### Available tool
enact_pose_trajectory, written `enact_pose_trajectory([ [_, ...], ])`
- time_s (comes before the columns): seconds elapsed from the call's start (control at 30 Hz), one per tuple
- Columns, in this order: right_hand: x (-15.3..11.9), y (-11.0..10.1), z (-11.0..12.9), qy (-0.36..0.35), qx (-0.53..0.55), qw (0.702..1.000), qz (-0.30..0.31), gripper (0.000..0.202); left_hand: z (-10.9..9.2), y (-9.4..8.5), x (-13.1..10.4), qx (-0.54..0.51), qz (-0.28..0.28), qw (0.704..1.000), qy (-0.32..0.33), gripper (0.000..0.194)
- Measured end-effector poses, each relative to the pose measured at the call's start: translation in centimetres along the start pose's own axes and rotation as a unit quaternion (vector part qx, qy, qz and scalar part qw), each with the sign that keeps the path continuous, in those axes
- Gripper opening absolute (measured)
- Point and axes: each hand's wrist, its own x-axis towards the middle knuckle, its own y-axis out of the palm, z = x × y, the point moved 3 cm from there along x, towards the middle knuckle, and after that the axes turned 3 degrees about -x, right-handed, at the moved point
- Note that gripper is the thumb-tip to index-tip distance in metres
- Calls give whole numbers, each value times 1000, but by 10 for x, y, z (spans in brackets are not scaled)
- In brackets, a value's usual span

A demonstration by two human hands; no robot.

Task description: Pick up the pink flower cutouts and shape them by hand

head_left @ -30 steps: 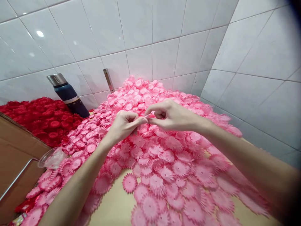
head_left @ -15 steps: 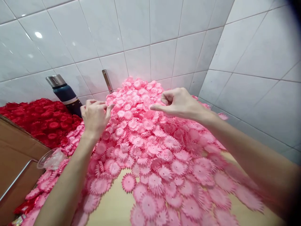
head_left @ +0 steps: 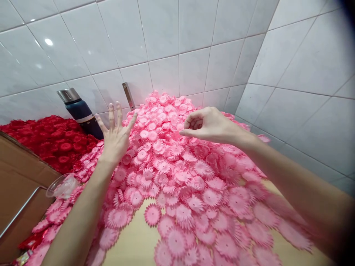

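My left hand (head_left: 114,142) is open, its fingers spread and pointing up, with nothing in it. It is raised in front of the pink pile's left side, near the dark blue bottle (head_left: 83,114). My right hand (head_left: 208,125) hovers in front of the pile's upper right part. Its fingers curl round toward the thumb, whose tip is close to the index fingertip, and I see nothing inside the curl. Below and between both hands spreads a large heap of pink scalloped paper-like discs (head_left: 163,166), many with a small centre hole.
A heap of dark red discs (head_left: 63,146) lies left, beside a cardboard box (head_left: 24,192) and a clear plastic lid or cup (head_left: 62,186). A metal strip (head_left: 128,96) leans on the white tiled wall (head_left: 194,70). Pale yellow tabletop (head_left: 133,236) shows at the front.
My left hand has gone from bent fingers to spread, upright ones. The fingers of my right hand have uncurled somewhat from a fist and now reach toward the thumb. The view has shifted slightly.
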Motion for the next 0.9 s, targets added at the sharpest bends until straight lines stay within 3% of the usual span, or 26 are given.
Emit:
enact_pose_trajectory([
  [0.07,1,0,0,-16,-2,1000,6,9,-5,1,0,13,-15,1000,23,56],
  [0.3,-1,-1,6,-58,-11,998,14,7,-29,-1,-4,-1,-20,997,75,46],
  [0.4,-1,0,6,-58,16,998,19,10,-42,-4,-4,-25,-60,991,118,43],
  [0.5,-1,1,4,-43,42,998,31,18,-58,-6,-5,-121,-87,969,196,42],
  [0.6,-2,3,6,-37,72,995,63,23,-71,-8,-9,-260,-86,929,250,36],
  [0.73,-4,6,11,-43,125,986,103,24,-80,-11,-11,-379,-60,894,231,30],
  [0.9,-3,9,13,-64,169,976,121,26,-79,-8,-10,-417,-48,890,178,30],
])
